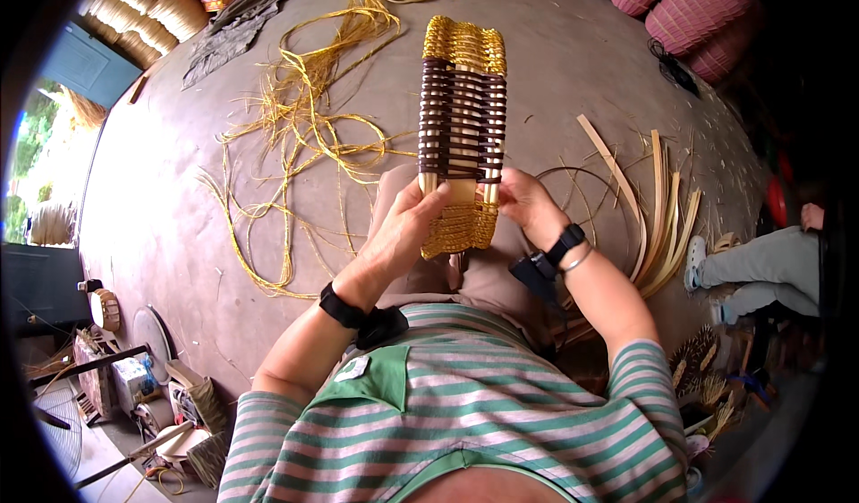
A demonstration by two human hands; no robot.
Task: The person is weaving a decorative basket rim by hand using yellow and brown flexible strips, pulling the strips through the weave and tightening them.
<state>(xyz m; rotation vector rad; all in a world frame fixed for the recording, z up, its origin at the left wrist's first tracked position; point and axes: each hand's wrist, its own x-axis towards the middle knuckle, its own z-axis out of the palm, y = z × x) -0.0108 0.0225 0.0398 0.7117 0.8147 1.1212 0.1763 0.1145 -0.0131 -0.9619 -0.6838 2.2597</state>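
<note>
A long woven piece (461, 114) stands over my lap, with shiny gold bands at top and bottom and dark brown strands crossing pale splints between them. My left hand (412, 221) grips its lower left, thumb on the front by the pale splints. My right hand (528, 203) is at its lower right edge, fingers curled against it and partly hidden behind it. Dark watch-like bands are on both wrists.
Tangled yellow cord (304, 82) and pale flat strips (667, 217) lie on the floor. Pink baskets (689, 20) are stacked back right. A seated person's grey-clad legs (761, 261) are at the right. Tools and boxes (134, 387) crowd the lower left.
</note>
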